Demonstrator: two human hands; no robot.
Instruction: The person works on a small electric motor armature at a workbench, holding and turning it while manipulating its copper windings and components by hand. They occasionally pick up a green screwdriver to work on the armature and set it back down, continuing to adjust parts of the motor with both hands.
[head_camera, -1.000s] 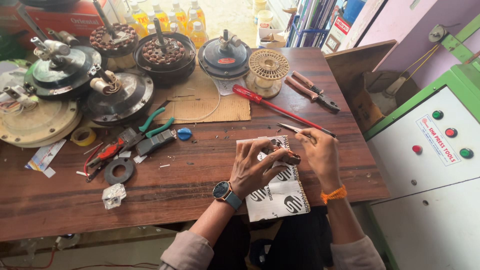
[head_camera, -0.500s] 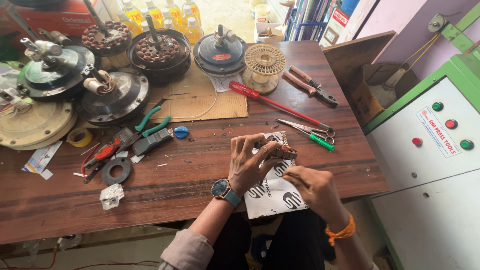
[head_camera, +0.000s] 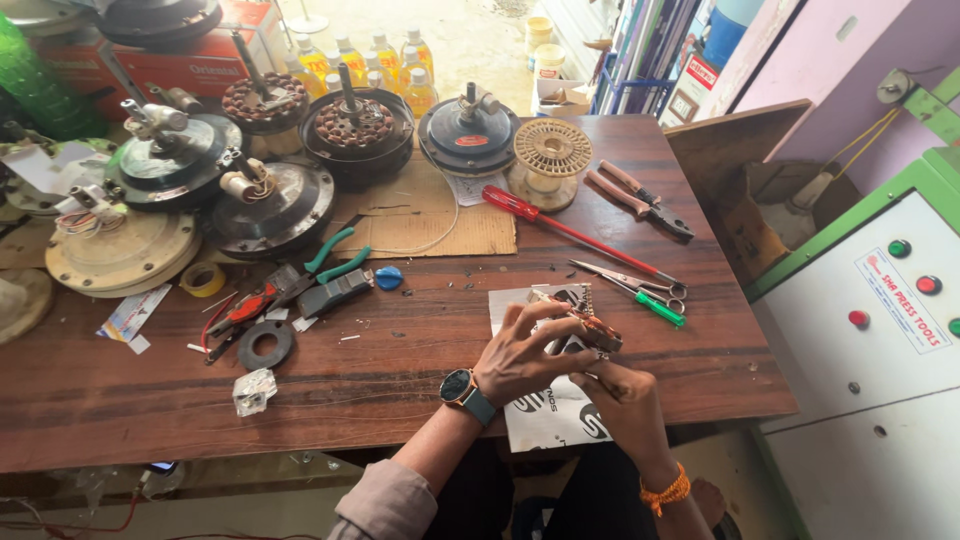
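Holding a small copper-wound coil (head_camera: 592, 332) over the white printed sheet (head_camera: 545, 410) at the bench (head_camera: 400, 370) front edge, around 5 o'clock. Left hand (head_camera: 520, 355) has its fingers curled shut around the coil, right hand (head_camera: 625, 400) sits just below at 5 o'clock of it, fingers pinched in touching it. Scissors (head_camera: 630, 283) and a green-handled tool (head_camera: 655, 305) lie at 1 o'clock, red screwdriver (head_camera: 560, 225) beyond them.

Bare wood lying open left of the left hand (head_camera: 520, 355); scissors (head_camera: 630, 283) and red screwdriver (head_camera: 570, 230) blocking the far side
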